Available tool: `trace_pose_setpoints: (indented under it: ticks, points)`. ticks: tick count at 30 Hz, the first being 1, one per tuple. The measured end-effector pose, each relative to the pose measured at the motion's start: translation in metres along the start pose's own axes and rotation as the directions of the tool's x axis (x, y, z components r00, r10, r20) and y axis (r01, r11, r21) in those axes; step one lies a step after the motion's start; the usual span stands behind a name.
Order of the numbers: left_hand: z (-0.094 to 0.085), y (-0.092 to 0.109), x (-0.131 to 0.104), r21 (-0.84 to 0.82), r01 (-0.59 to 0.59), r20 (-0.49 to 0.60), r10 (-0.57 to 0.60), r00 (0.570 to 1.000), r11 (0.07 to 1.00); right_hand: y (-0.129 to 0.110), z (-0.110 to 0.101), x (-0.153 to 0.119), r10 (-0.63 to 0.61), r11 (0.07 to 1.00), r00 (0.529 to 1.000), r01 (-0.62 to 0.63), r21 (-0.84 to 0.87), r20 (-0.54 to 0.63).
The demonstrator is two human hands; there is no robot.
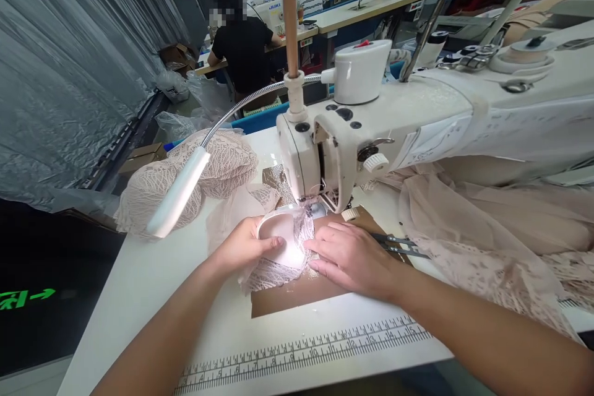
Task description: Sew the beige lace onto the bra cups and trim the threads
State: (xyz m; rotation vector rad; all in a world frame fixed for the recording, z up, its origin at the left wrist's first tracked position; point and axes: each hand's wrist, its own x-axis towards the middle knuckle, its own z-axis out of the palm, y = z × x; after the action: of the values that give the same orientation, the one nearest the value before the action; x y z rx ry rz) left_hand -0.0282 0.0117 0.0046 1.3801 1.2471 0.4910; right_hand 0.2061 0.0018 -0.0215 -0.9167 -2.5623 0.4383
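A pale pink lace-edged cup piece (pixel 286 241) lies beneath the head of a white sewing machine (pixel 304 161). My left hand (pixel 248 244) grips the cup's left side, thumb on its inner face and fingers hidden underneath. On the right, my right hand (pixel 348 253) pinches the lace edge between thumb and fingertips. Both hands rest close to the needle area, whose needle is too small to make out. Under the work is a brown plate or sheet (pixel 278 302). Dark thread snips (pixel 401 246) lie beside my right hand, partly covered by it.
A lamp (pixel 179 195) on a bent metal neck hangs at the left, before bundled lace (pixel 227 164). Sheer fabric (pixel 492 216) covers the table's right side. A printed ruler (pixel 306 356) runs along the front edge. A person in black (pixel 244 46) sits behind.
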Motion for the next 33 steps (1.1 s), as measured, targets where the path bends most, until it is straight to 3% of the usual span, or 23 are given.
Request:
trace_pose_setpoints:
  ticks: [6,10,16,23,33]
  points:
    - [0.003,-0.001,0.000,0.008,0.030,0.030,-0.030,0.999,1.000,0.000,0.002,0.003,0.070,0.995,0.997,-0.068,-0.074,0.026]
    - [0.009,-0.006,0.001,-0.039,0.035,0.016,-0.035,0.999,0.999,0.004,0.006,0.004,0.111,0.983,0.993,-0.116,-0.144,-0.038]
    - [0.011,-0.011,0.003,-0.061,0.041,-0.005,-0.041,0.999,0.997,0.009,0.009,0.005,0.076,0.970,0.988,-0.104,-0.218,-0.132]
    - [0.010,-0.011,0.002,-0.054,0.040,-0.020,-0.042,0.999,0.998,0.007,0.008,0.005,0.086,0.964,0.988,-0.114,-0.242,-0.126]
    - [0.012,-0.010,0.003,-0.012,-0.010,-0.086,0.009,0.996,1.000,0.009,0.013,0.008,0.200,0.919,0.969,-0.236,-0.315,-0.142]
